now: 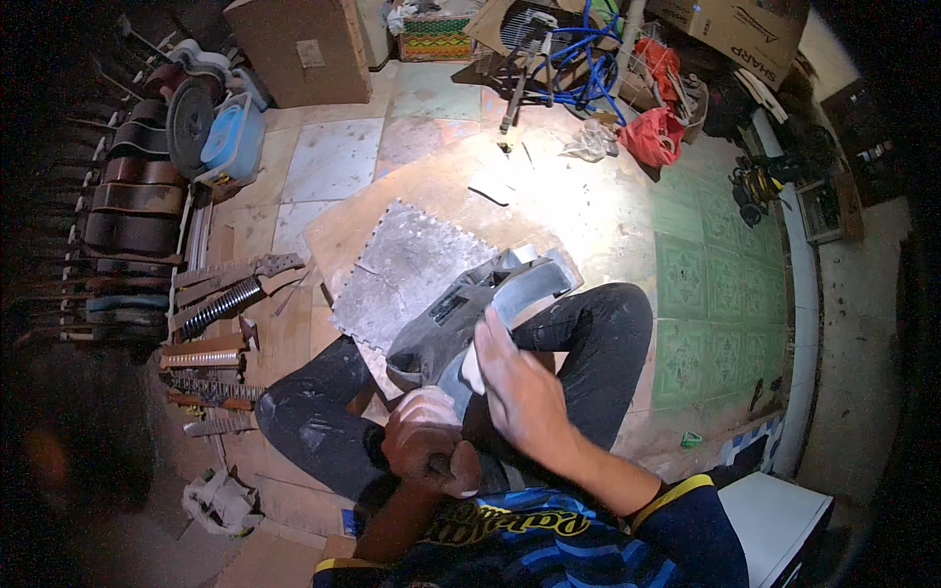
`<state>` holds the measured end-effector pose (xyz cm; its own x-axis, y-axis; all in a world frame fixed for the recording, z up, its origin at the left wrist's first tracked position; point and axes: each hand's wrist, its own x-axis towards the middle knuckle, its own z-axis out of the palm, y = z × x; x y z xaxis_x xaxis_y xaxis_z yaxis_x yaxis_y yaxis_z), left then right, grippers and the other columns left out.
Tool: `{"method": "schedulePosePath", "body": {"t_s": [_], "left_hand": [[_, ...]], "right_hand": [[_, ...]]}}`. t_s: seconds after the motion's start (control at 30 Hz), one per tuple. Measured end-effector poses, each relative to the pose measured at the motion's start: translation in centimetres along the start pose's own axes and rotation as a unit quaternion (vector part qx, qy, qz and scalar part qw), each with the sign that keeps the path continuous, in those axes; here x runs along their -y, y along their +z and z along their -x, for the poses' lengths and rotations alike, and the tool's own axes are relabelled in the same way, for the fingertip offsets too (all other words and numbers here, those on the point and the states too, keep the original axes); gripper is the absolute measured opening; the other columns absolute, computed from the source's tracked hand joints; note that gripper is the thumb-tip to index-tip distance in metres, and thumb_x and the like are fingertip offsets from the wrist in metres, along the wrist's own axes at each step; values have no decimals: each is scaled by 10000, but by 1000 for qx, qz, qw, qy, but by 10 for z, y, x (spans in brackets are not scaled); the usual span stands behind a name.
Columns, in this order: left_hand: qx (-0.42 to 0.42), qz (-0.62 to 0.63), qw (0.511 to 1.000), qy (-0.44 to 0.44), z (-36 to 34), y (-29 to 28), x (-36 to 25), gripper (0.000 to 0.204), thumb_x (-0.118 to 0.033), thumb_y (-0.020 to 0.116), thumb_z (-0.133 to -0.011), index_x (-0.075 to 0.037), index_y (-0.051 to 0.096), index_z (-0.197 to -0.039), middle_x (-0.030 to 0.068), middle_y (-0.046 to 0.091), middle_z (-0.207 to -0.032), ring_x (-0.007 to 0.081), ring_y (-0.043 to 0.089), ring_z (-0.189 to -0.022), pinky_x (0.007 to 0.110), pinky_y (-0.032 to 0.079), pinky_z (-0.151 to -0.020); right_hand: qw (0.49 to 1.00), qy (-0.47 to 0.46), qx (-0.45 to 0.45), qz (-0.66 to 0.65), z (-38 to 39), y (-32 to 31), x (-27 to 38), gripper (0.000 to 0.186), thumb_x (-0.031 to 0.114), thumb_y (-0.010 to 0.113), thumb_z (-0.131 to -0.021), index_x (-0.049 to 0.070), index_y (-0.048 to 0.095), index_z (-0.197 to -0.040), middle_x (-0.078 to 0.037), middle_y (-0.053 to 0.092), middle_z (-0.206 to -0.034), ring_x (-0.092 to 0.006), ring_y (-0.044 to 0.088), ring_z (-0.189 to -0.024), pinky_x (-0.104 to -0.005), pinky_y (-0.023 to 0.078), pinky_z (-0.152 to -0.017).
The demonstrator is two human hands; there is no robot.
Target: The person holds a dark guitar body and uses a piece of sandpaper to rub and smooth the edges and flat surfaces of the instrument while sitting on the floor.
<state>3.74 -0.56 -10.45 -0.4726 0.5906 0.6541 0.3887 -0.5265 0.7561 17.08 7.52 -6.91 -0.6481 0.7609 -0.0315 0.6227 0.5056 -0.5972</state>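
A dusty grey electric guitar body (441,328) with cut-out cavities lies tilted across my lap, its curved horn pointing away to the right. My left hand (426,441), its fingers whitened with dust, is closed around the near end of the body. Against the right side edge of the body presses my right hand (524,392), fingers long and held together. Something pale shows beside that palm; I cannot make out whether it is a held piece or a dusty thumb. Beneath the body lies a grey foam mat (407,265) with a toothed edge.
Several guitar bodies (137,196) stand racked at the left. Near them are a blue plastic tub (230,137) and files and saws (221,304) on the floor. Blue tubing (588,69), a red bag (652,137) and cardboard boxes (299,54) lie at the back.
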Motion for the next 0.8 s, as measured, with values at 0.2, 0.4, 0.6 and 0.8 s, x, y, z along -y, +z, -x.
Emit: {"method": "schedulePosePath", "body": {"t_s": [0.2, 0.4, 0.6, 0.8], "left_hand": [[-62, -3, 997, 40, -1, 0, 3, 246, -189, 662, -850, -38, 527, -711, 111, 578, -621, 272, 580, -545, 440, 538, -591], [-77, -24, 996, 44, 2, 9, 7, 259, -210, 648, -857, -34, 538, -701, 109, 562, -607, 277, 579, -541, 445, 545, -602], [24, -113, 993, 4, 10, -13, -1, 234, -195, 643, -823, -69, 514, -674, 92, 545, -579, 233, 536, -490, 375, 468, -523], [-7, -98, 992, 80, 14, -11, 14, 205, -154, 643, -793, -85, 492, -673, 83, 548, -566, 209, 509, -463, 343, 422, -503]], "right_hand": [[969, 13, -58, -241, -26, -31, -47, 628, -36, 520, -827, 27, 517, -1452, -221, 458, -1544, -309, 448, -1441, -366, 346, -1179], [966, 9, -37, -256, -17, -4, -63, 642, -57, 495, -796, 7, 535, -1434, -226, 448, -1548, -323, 442, -1442, -365, 330, -1194], [987, -8, -70, -143, -4, 5, -24, 730, -84, 502, -789, 2, 415, -1509, -251, 429, -1538, -368, 482, -1384, -397, 378, -1174], [988, 50, -30, -144, 0, -7, 3, 713, -114, 502, -787, -5, 447, -1489, -240, 433, -1540, -352, 504, -1374, -369, 414, -1146]]}}
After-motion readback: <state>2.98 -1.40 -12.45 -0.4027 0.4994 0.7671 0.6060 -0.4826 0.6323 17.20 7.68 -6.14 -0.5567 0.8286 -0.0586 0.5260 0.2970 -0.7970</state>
